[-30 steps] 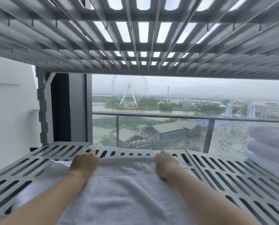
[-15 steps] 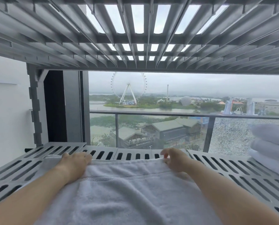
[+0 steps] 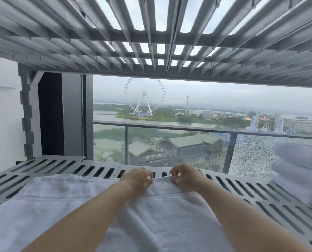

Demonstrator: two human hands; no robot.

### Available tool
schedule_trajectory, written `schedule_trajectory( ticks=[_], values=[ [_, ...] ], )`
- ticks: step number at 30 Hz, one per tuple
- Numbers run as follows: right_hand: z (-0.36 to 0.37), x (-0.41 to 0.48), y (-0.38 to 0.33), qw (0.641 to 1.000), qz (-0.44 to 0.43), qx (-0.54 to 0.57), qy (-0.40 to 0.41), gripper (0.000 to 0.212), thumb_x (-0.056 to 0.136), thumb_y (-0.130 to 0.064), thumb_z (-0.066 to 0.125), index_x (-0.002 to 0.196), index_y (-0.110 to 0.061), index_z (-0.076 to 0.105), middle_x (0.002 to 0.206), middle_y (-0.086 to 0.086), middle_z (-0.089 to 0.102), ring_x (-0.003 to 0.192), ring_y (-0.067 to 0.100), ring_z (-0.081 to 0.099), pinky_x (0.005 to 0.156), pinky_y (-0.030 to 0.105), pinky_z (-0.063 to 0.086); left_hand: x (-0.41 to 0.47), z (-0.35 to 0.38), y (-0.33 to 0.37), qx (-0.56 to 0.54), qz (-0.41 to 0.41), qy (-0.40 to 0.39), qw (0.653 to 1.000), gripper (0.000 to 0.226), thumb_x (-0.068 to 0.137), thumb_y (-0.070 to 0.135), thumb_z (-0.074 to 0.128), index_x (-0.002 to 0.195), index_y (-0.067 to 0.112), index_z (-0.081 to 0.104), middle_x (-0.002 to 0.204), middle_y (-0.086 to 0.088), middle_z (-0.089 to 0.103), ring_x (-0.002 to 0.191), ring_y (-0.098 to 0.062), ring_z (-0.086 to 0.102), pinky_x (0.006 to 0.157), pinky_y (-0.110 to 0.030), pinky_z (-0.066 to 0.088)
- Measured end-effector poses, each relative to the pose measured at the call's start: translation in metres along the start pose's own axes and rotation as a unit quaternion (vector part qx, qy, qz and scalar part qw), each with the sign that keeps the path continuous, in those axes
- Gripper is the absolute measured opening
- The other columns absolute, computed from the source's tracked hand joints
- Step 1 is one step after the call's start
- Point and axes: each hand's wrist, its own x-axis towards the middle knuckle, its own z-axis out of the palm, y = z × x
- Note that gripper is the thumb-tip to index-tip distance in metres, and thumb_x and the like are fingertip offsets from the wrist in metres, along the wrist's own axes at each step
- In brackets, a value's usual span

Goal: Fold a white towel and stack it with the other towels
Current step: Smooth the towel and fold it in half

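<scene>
The white towel lay spread on the grey shelf. The left hand and right hand pinched its far edge with curled fingers (side by side). This looked like the folding step. Next they should pull that edge over evenly, then move it to the folded towels.

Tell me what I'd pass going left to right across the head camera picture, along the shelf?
Gray shelf post → left hand → right hand → stack of folded towels. The hands pinch the white towel.
</scene>
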Motion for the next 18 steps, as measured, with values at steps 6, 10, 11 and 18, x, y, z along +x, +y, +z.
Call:
schedule_trajectory(
  ticks=[6, 10, 11, 18],
  values=[
    [-0.013, 0.006, 0.017, 0.999, 0.006, -0.022, -0.03, 0.017, 0.085, -0.021, 0.062, 0.1, -0.014, 0.069, 0.105, 0.004, 0.068, 0.091, 0.017, 0.061, 0.076, 0.025, 0.047, -0.005, -0.003, -0.011, 0.009, -0.028, 0.058, 0.998, 0.029, 0.098, 0.038, 0.036, 0.091, 0.015, 0.052, 0.1, -0.002, 0.051, 0.09, -0.02, 0.054, 0.079, -0.033, 0.042],
    [-0.023, 0.017, 0.01, 1.0, -0.012, -0.003, -0.025, 0.014, 0.085, -0.027, 0.065, 0.093, -0.016, 0.069, 0.095, 0.003, 0.068, 0.081, 0.016, 0.06, 0.07, 0.024, 0.046, -0.004, -0.014, -0.02, 0.001, -0.036, 0.114, 0.993, 0.024, 0.098, 0.035, 0.036, 0.081, 0.02, 0.046, 0.088, 0.002, 0.05, 0.077, -0.016, 0.049, 0.066, -0.029, 0.037],
    [-0.023, 0.018, 0.007, 1.0, -0.018, 0.001, -0.024, 0.013, 0.085, -0.029, 0.065, 0.092, -0.019, 0.068, 0.093, 0.0, 0.066, 0.081, 0.015, 0.058, 0.069, 0.024, 0.045, -0.004, -0.015, -0.022, 0.007, -0.049, 0.108, 0.993, 0.023, 0.097, 0.034, 0.037, 0.085, 0.019, 0.05, 0.091, 0.001, 0.053, 0.079, -0.016, 0.05, 0.068, -0.029, 0.039],
    [0.005, 0.02, 0.016, 1.0, 0.008, 0.025, -0.003, 0.007, 0.082, -0.032, 0.067, 0.087, -0.027, 0.071, 0.094, -0.004, 0.064, 0.081, 0.009, 0.055, 0.059, 0.016, 0.039, -0.001, 0.012, -0.029, 0.017, -0.082, 0.063, 0.994, 0.021, 0.095, 0.037, 0.041, 0.099, 0.02, 0.054, 0.11, 0.001, 0.055, 0.093, -0.017, 0.055, 0.079, -0.031, 0.043]
  ],
)
